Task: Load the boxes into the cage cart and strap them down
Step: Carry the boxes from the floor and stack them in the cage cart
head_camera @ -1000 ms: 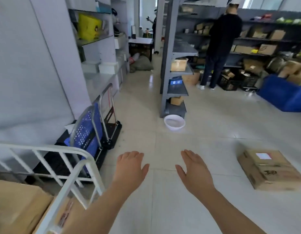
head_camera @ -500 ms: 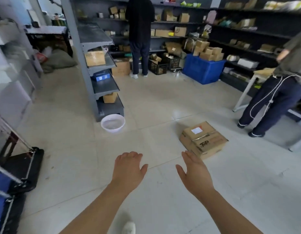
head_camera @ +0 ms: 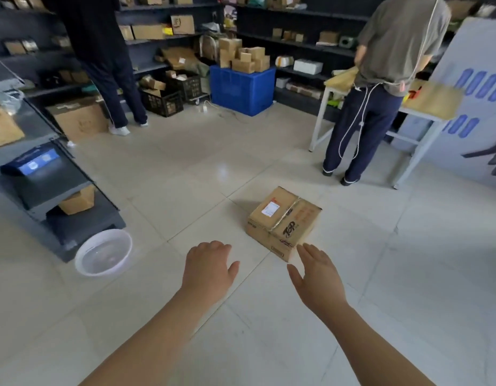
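Observation:
A taped brown cardboard box point(head_camera: 283, 220) with a white label lies on the tiled floor just ahead of me. My left hand point(head_camera: 208, 270) is stretched out palm down, fingers relaxed, left of and short of the box, holding nothing. My right hand point(head_camera: 317, 275) is also open and empty, its fingertips close to the box's near corner without touching it. The cage cart is out of view.
A white basin point(head_camera: 103, 252) sits on the floor by a grey shelf unit point(head_camera: 60, 190) at the left. One person point(head_camera: 102, 59) stands at the back shelves, another point(head_camera: 380, 87) at a white table on the right. A blue crate point(head_camera: 241, 89) holds small boxes.
My view has swung right, away from the cage cart and trolley. The box on the floor is now nearer and centred in front of my hands, which stay open.

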`<state>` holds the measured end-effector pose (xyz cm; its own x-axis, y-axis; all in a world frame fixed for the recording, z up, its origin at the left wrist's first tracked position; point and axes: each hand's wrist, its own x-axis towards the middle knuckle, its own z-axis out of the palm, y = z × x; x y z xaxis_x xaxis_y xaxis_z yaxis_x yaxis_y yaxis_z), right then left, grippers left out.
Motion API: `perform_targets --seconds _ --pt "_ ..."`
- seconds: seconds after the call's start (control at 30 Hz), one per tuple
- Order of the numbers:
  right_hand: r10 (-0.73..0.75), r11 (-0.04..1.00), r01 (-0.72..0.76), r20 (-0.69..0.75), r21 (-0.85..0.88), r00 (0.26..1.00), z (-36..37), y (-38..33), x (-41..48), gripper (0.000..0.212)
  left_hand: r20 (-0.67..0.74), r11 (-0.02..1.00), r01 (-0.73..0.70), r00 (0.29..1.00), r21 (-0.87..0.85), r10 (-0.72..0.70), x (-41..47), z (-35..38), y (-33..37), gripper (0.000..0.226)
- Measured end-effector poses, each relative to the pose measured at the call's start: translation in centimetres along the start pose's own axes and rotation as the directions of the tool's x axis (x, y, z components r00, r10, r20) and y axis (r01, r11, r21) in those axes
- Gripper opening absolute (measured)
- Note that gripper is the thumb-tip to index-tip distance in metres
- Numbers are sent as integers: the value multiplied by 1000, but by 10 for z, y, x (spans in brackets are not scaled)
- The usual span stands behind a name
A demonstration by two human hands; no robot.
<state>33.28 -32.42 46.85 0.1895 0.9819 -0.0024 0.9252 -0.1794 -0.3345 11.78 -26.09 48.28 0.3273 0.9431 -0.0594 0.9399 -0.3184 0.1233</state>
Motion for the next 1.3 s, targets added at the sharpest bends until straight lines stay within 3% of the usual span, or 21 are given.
perform_targets --seconds 0.23,0.5,0.8,1.03,1.3 --pt "138 990 -138 23 8 990 12 31 92 50 25 992 -128 991 19 128 133 17 5 43" --pt "214 976 -216 72 15 974 18 84 237 51 52 992 -122 991 -26 123 287 45 17 43" --pt "352 933 -360 144 30 925 63 128 379 54 185 987 -164 969 -3 161 451 90 13 47" --pt "492 860 -507 181 49 852 140 174 461 54 310 965 -261 918 -4 249 580 166 11 47" --pt "546 819 -570 222 60 808 299 255 529 50 432 953 -303 864 32 260 675 337 8 53"
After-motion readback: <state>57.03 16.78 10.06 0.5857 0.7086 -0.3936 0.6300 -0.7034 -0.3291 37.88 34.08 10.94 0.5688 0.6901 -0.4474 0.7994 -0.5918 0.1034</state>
